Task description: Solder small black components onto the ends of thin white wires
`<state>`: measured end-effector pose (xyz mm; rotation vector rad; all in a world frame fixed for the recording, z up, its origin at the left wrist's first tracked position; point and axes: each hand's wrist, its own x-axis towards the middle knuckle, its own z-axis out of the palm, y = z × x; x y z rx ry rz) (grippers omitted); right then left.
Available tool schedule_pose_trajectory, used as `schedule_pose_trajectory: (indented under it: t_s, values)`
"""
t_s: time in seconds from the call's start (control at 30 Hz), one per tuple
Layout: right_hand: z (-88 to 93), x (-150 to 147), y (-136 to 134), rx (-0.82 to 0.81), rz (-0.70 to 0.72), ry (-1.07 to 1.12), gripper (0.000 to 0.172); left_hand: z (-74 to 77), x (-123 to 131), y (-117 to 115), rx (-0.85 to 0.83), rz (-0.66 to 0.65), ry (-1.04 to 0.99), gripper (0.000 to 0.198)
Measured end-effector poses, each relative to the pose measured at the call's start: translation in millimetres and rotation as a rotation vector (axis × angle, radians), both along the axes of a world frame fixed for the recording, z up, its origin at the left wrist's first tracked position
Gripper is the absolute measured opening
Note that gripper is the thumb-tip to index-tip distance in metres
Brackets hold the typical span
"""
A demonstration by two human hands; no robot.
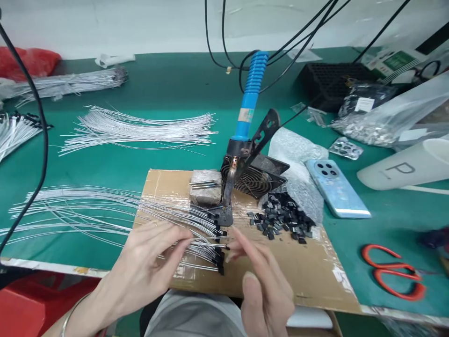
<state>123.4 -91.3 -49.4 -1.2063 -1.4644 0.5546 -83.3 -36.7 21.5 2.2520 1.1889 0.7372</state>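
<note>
My left hand (150,262) pinches a thin grey-white wire between thumb and fingertips, low over the cardboard. My right hand (263,281) is to its right, thumb apart from the stretched index finger, its fingertips close to the wire ends. Under and between the hands lie several wires (175,211) with small black caps (220,260) at their right ends. Just behind the hands stands a soldering iron with a blue handle (252,89), its metal tip pointing down to a dark plate (224,216). A pile of small black pieces (280,217) lies right of it.
A cardboard sheet (315,276) covers the front of the green table. Behind lies a bundle of white wires (140,126). A black fan (256,178) stands beside the iron. To the right are a blue phone (336,187), red-handled scissors (396,271) and a white cup (403,166).
</note>
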Motion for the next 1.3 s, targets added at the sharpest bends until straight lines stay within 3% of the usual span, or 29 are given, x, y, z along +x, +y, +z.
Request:
schedule_pose_trajectory:
  t_s: [0.1,0.17,0.27,0.33,0.5,0.63,0.77,0.9,1.03,1.13,1.2,1.3]
  values:
    - [5.3,13.5,8.8,-0.085,0.043,0.034,0.027,7.3,-0.2,2.4,-0.07,-0.024,0.077,0.012]
    - [9.5,21.0,14.3,-0.173,0.164,0.05,0.018,12.2,-0.5,6.8,-0.212,-0.078,0.134,0.013]
    - [14.1,24.1,17.3,-0.255,0.364,0.056,0.017,12.3,-0.2,17.1,-0.517,-0.151,0.145,0.02]
    - [14.3,22.4,15.7,-0.255,0.404,0.06,0.02,7.1,0.1,24.0,-0.669,-0.155,0.078,0.022]
    - [7.8,18.5,10.0,-0.257,0.319,0.036,0.02,-5.3,2.0,27.1,-0.733,-0.112,0.035,0.024]
    - [5.3,16.8,11.9,-0.192,0.28,-0.046,0.018,-3.5,13.8,12.0,-0.591,-0.095,0.133,0.016]
    - [2.6,13.8,12.9,-0.129,0.228,-0.107,0.017,-7.7,32.3,-2.1,-0.443,-0.105,0.064,0.014]
    - [-5.2,10.5,8.6,-0.125,0.178,-0.081,0.016,-21.9,42.3,-0.8,-0.623,-0.03,-0.056,0.017]
    - [-13.0,14.5,5.2,-0.301,0.036,0.219,0.02,-30.1,45.6,8.8,-0.844,0.055,-0.227,0.018]
    - [-16.2,21.8,6.4,-0.438,0.064,0.63,0.053,-31.3,46.0,13.7,-0.857,0.125,-0.273,0.019]
    - [-17.7,23.7,7.6,-0.473,0.074,0.761,0.065,-31.7,45.3,14.7,-0.864,0.144,-0.292,0.018]
    - [-18.4,18.5,8.3,-0.5,-0.019,0.685,0.046,-32.6,44.5,14.4,-0.859,0.164,-0.31,0.017]
